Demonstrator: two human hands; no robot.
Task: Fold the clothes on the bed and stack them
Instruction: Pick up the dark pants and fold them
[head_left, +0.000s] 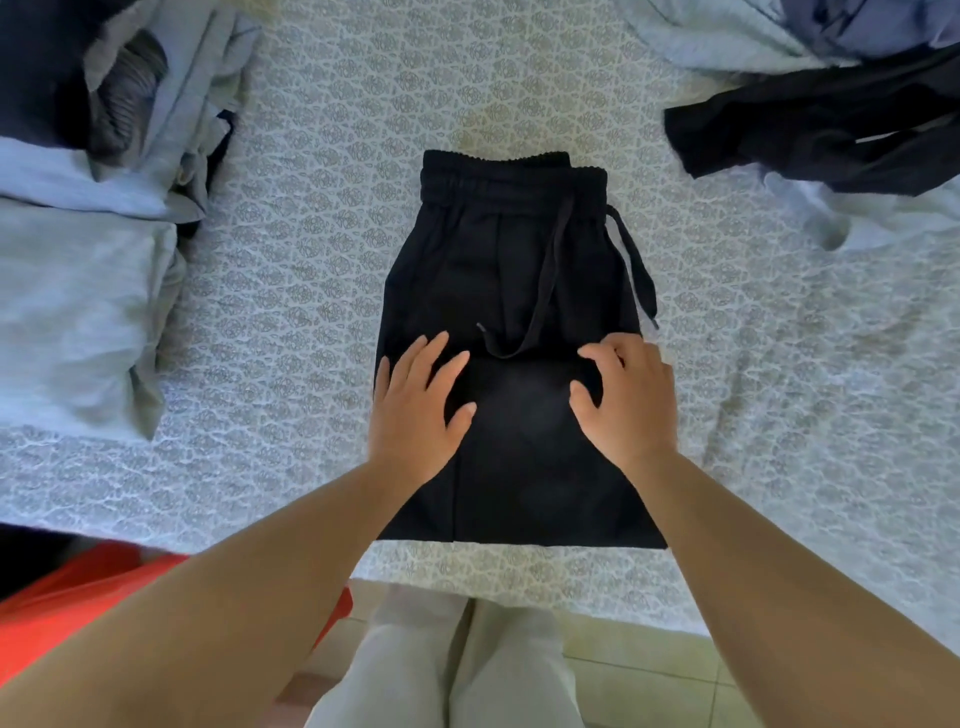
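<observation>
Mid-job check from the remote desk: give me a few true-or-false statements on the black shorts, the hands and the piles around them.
1. The black drawstring shorts lie flat in the middle of the patterned bedspread. True.
2. The left hand lifts the shorts off the bed. False: it rests on the fabric with fingers spread and straight.
3. The waistband faces away from the person. True.
4. The right hand grips the drawstring. False: its fingers are loosely bent on the cloth; the drawstring lies free beside it.
5. A pile of pale grey folded clothes sits on the person's left. True.
6. The crumpled black garment lies on top of the shorts. False: it lies apart, at upper right.
</observation>
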